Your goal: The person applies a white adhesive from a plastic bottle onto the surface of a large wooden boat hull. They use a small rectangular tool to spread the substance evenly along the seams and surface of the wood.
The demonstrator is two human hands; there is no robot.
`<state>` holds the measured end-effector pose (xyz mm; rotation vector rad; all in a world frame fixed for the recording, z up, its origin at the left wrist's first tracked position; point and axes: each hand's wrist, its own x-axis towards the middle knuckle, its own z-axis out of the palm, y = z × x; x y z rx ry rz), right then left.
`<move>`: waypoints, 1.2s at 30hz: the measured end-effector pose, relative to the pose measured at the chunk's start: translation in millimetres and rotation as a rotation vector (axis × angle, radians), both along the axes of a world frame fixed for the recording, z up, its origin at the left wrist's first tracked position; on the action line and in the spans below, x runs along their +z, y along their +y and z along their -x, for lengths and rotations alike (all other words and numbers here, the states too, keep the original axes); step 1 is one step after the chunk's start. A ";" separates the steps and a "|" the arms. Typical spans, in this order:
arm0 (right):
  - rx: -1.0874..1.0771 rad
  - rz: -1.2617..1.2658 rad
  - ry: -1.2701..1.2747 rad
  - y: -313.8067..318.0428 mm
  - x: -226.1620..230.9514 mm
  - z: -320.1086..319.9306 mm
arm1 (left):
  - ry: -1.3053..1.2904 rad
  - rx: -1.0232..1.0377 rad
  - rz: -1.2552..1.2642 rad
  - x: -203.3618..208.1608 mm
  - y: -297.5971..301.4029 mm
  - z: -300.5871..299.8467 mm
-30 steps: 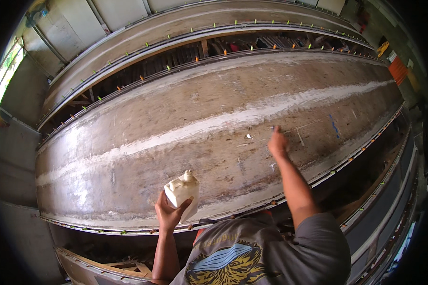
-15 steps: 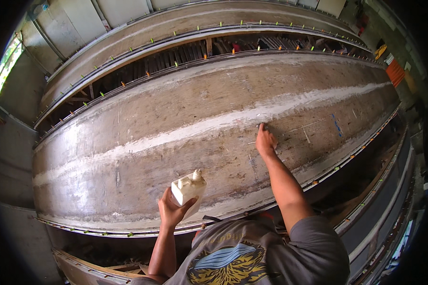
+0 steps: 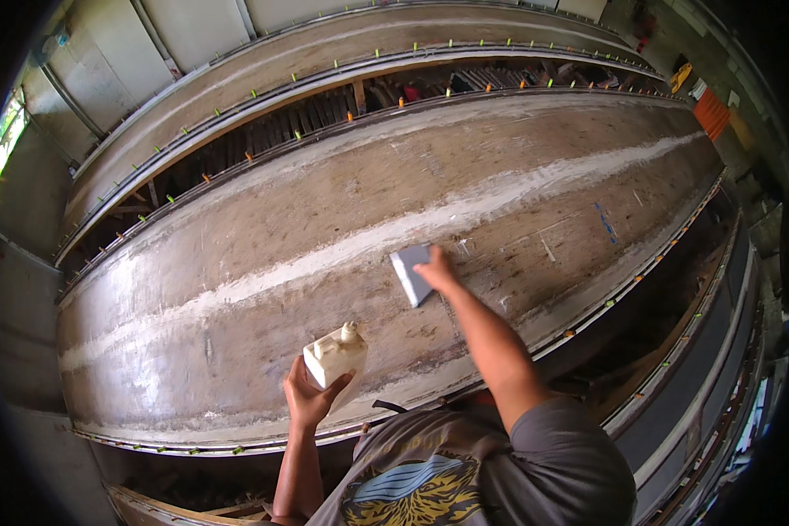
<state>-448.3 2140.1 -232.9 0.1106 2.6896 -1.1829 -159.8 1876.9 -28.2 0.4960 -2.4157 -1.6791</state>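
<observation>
A cream plastic jug (image 3: 339, 355) with a short neck is gripped by my left hand (image 3: 308, 394), fingers and thumb wrapped round its sides, above the near edge of a long curved panel (image 3: 263, 333). My right hand (image 3: 436, 268) is closed on a flat grey spreader (image 3: 412, 273) with a pale left edge, its broad face turned up. The spreader is over the panel, just nearer than the white filler band (image 3: 359, 243) running along the middle. Whether it touches the surface I cannot tell.
Small green and orange pegs line the panel's edges. Beyond a dark gap with timber lies a second long panel (image 3: 298, 44). Another curved structure (image 3: 675, 394) stands at the right. An orange slatted object (image 3: 711, 115) is at the far right. Grey wall sheets (image 3: 105, 44) rise at the back left.
My right hand has moved left and slightly nearer, and the spreader's broad face now shows where only a thin edge did. The jug, still in my left hand, sits slightly further left in view.
</observation>
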 end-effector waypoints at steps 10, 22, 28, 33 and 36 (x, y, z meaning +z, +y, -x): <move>0.037 0.069 0.076 150.8 19.8 69.6 | -0.072 0.101 -0.070 -17.0 43.4 -11.1; 0.248 -0.265 0.233 169.7 90.1 109.4 | -0.088 0.165 -0.109 -4.7 113.6 13.1; 0.738 -0.425 0.466 118.2 65.9 130.9 | -0.144 0.138 -0.112 -4.7 147.3 15.6; 0.863 -0.324 0.347 159.9 32.8 122.1 | -0.144 0.184 -0.127 -4.5 174.7 17.3; 0.980 -0.415 0.208 177.7 83.0 94.3 | -0.172 0.179 -0.067 -3.3 185.3 13.6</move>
